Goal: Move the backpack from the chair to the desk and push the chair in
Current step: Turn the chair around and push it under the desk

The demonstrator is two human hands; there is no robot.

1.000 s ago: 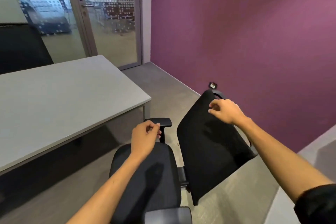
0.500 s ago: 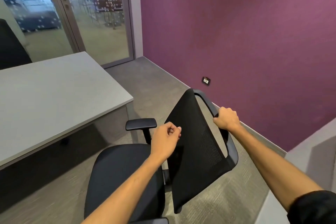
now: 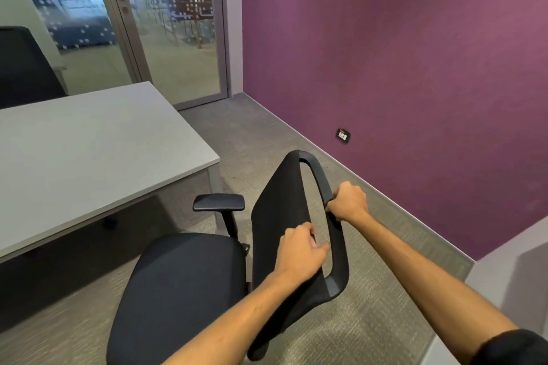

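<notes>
So the backpack isn't anywhere in view here. The chair [image 3: 189, 290] has a bare seat, and the part of the desk [image 3: 98, 151] that shows has nothing on it either, so the bag may be sitting further along the desk out of shot, hard to say from this angle. Judging by that, the person looks to be on the second half of the job, getting the chair pushed in.

Both hands are on the chair's backrest [image 3: 284, 234]. The right hand [image 3: 348, 201] is curled closed around the hard black frame that loops behind the mesh, about halfway up. The left hand [image 3: 299, 249] is lower on the same edge, fingers bent over the mesh with the thumb toward the frame. It looks like a grip, but whether it's fully clamped or just resting there is hard to tell.

The chair is near the desk's corner but turned sideways, seat facing left along the desk front, one armrest [image 3: 218, 202] just beside the desk leg, backrest toward the purple wall [image 3: 415, 68].

The next move probably calls for swinging the backrest round so the seat faces the desk, then rolling it straight in, keeping that armrest clear of the leg and the desk edge.
</notes>
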